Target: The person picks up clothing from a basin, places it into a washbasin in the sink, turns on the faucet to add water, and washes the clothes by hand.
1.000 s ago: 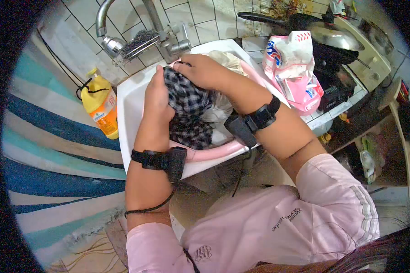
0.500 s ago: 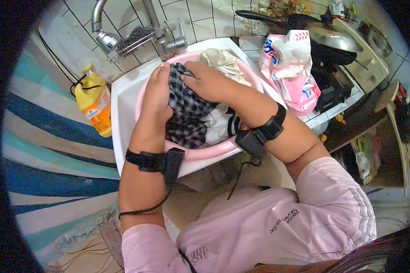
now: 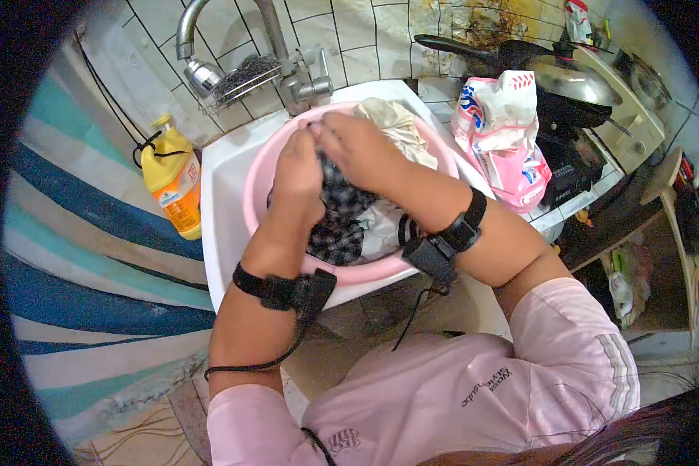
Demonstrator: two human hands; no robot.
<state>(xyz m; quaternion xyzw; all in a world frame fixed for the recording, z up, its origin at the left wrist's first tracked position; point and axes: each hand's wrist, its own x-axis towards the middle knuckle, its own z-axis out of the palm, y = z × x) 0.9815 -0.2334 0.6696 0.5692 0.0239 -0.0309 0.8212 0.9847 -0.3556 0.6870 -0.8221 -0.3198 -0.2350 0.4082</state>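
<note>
A pink basin (image 3: 258,182) sits in the white sink (image 3: 219,233). Dark checkered cloth (image 3: 342,213) lies in the basin, beside cream cloth (image 3: 400,128) at the back and white cloth (image 3: 382,225) on the right. My left hand (image 3: 299,175) is closed on the checkered cloth, near the basin's left side. Close against it, my right hand (image 3: 353,147) is also closed on that cloth, fingers bent toward the left hand. Part of the cloth is hidden under both hands.
A metal faucet (image 3: 272,39) and a wire rack (image 3: 248,81) are behind the basin. The yellow bottle (image 3: 175,182) stands left of the sink. Detergent bags (image 3: 505,140) stand at right, near a lidded pan (image 3: 575,81).
My hands have come closer together, fingertips nearly meeting, and cover the upper end of the checkered cloth. The left hand has shifted right over the basin.
</note>
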